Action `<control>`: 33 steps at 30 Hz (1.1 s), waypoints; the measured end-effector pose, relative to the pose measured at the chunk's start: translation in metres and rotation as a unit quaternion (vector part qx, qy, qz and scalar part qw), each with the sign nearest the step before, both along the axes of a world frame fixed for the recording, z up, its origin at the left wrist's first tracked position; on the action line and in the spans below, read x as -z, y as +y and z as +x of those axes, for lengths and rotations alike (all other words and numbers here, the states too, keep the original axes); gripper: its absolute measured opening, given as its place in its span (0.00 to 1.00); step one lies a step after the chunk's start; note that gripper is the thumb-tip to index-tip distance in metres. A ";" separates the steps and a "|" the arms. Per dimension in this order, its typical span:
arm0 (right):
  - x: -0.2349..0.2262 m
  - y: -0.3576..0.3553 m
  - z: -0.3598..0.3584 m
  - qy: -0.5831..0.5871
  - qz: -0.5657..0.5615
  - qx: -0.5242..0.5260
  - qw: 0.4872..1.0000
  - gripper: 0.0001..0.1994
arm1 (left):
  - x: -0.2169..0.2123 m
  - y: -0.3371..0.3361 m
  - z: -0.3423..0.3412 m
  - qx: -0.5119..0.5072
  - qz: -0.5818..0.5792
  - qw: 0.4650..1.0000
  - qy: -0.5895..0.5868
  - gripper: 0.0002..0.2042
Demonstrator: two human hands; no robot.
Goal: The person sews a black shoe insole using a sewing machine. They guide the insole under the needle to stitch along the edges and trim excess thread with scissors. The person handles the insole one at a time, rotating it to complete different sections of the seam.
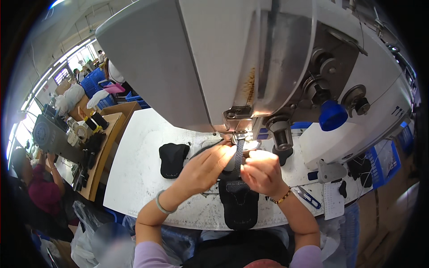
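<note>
A large grey industrial sewing machine point(250, 58) fills the upper view, its needle area lit just above my hands. A dark fabric piece with a strap point(239, 196) runs from under the presser foot down over the table's front edge. My left hand point(206, 167) pinches the fabric on the left side of the strap, close to the needle. On the right side my right hand point(261, 172) is closed on the same piece. I wear a pale green bangle on the left wrist and a beaded bracelet on the right.
A stack of dark fabric pieces point(173, 159) lies on the white table point(138, 152) to the left. Blue thread snips point(308, 197) lie at the right. Another person point(38, 183) sits at a workbench at far left, with blue crates behind.
</note>
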State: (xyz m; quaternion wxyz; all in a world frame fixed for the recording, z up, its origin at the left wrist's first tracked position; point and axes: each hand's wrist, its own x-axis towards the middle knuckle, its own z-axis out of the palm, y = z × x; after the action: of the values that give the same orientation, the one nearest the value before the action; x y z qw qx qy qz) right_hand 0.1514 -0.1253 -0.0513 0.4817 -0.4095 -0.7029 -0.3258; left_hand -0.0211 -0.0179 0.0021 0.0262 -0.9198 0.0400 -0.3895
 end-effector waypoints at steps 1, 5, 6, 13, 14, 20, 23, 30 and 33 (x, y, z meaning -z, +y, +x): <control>-0.001 -0.001 -0.001 -0.010 -0.001 -0.004 1.000 0.18 | 0.001 -0.006 0.000 -0.028 0.013 1.000 -0.001 0.22; -0.003 -0.008 0.001 -0.028 -0.023 -0.017 0.999 0.14 | -0.003 -0.035 0.009 -0.100 0.015 0.995 0.017 0.21; -0.005 -0.009 0.004 -0.028 -0.028 -0.020 0.999 0.14 | -0.001 -0.038 0.011 -0.112 0.029 0.993 0.017 0.20; -0.011 -0.011 0.006 -0.041 -0.038 -0.021 0.998 0.11 | 0.018 -0.031 0.010 -0.103 0.000 0.994 -0.032 0.18; -0.013 -0.012 0.005 -0.048 -0.043 -0.014 0.998 0.11 | 0.021 -0.027 0.011 -0.093 -0.006 0.995 -0.040 0.18; -0.019 -0.010 0.005 -0.055 -0.056 0.012 0.997 0.12 | 0.032 -0.010 0.020 -0.052 -0.018 0.993 -0.102 0.19; -0.020 -0.009 0.006 -0.045 -0.066 0.020 0.997 0.12 | 0.037 -0.006 0.022 -0.055 -0.019 0.992 -0.109 0.19; -0.016 -0.008 0.005 -0.027 -0.104 0.025 0.994 0.13 | 0.041 0.002 0.023 -0.044 -0.035 0.993 -0.105 0.20; -0.017 -0.006 0.004 -0.005 -0.119 0.023 0.993 0.12 | 0.046 0.010 0.026 -0.019 -0.057 0.992 -0.114 0.20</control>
State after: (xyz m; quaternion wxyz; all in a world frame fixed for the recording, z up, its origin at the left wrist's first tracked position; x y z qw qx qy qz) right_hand 0.1553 -0.1314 -0.0343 0.4189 -0.4784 -0.7293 -0.2526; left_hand 0.0047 -0.0081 -0.0435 -0.0149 -0.8697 -0.0031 -0.4933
